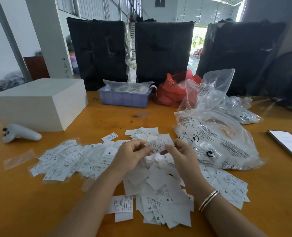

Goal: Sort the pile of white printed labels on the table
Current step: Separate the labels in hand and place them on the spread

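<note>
An orange table (39,202) is carrying a white box (37,103), clear bags (215,142) and a wide pile of white printed labels (159,182) lying at its middle. Above the pile, the left hand (133,155) and right hand (179,154) are both pinching 1 label (157,144).

White printed labels (159,190) lie in a loose, overlapping heap on the desk (30,202), spreading from nine o'clock to four o'clock. Most lie flat; size letters M, S and XXL show. One label (159,144), perhaps several stacked, is raised above the heap at twelve o'clock.
</note>
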Demonstrator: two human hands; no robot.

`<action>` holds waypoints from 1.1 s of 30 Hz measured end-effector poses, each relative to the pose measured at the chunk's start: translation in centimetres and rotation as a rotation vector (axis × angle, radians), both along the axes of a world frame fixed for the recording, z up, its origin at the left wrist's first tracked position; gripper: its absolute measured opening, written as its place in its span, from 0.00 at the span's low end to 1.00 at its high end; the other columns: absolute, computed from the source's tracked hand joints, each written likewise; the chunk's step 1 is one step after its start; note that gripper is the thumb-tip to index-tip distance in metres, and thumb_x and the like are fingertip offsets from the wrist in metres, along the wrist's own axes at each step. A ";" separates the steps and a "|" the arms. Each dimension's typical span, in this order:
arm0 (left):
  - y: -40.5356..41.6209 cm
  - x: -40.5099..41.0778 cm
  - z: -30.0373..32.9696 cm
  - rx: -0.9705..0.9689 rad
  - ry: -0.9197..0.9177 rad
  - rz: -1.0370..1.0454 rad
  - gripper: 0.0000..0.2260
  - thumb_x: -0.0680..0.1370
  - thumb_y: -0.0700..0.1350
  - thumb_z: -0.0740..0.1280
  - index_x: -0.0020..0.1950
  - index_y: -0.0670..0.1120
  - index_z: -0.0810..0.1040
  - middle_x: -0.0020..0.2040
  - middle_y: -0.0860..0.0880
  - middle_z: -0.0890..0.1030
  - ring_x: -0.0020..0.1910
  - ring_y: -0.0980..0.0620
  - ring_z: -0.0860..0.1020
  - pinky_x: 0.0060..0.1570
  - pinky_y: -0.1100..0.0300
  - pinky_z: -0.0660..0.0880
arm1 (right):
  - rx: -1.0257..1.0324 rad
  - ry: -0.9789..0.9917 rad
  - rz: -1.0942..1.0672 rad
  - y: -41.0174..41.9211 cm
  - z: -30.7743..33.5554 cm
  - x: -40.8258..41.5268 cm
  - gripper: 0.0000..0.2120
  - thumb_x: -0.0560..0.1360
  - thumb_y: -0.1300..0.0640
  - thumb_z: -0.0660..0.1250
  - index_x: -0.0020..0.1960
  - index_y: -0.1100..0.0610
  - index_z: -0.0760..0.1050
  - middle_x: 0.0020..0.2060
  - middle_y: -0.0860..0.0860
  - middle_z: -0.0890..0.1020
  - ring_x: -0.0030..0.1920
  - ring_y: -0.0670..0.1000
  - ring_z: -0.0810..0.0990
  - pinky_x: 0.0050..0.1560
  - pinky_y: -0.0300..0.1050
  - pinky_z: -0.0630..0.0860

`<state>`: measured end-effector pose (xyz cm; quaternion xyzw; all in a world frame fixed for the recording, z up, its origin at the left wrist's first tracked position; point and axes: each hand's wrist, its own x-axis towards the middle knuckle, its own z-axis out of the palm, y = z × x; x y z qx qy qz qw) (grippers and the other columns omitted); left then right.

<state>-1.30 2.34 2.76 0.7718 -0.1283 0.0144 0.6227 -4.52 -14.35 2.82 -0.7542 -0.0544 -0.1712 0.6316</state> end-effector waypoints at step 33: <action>8.1 2.0 0.3 0.575 -0.086 0.731 0.16 0.78 0.38 0.64 0.66 0.47 0.72 0.45 0.52 0.78 0.37 0.54 0.75 0.31 0.61 0.67 | 0.152 0.037 0.097 0.0 -1.0 0.1 0.26 0.70 0.74 0.52 0.57 0.48 0.70 0.39 0.49 0.71 0.37 0.43 0.70 0.39 0.35 0.71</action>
